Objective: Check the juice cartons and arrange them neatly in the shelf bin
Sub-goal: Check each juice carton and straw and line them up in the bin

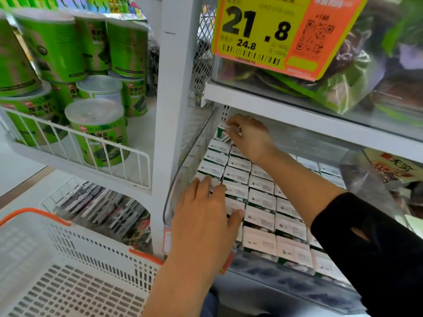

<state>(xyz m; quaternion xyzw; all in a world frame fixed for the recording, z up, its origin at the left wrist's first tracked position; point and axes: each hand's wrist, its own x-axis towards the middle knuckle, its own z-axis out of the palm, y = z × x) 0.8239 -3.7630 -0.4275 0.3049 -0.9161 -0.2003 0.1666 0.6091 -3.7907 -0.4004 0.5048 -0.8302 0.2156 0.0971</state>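
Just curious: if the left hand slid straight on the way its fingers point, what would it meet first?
Probably nothing new: the left hand already rests on the juice cartons, and more carton tops lie ahead; depth is unclear.

Matt paper juice cartons (259, 241) in a glossy clear plastic shelf bin (183, 179)

left wire shelf (96, 154): green canisters (100, 131), stacked. below them, dark flat packets (109, 209) in a wire rack. white perforated basket (68, 271), orange rim, lower left. yellow-orange price tag (270, 33) reads 21.8. bagged goods (348, 88) on upper shelf.
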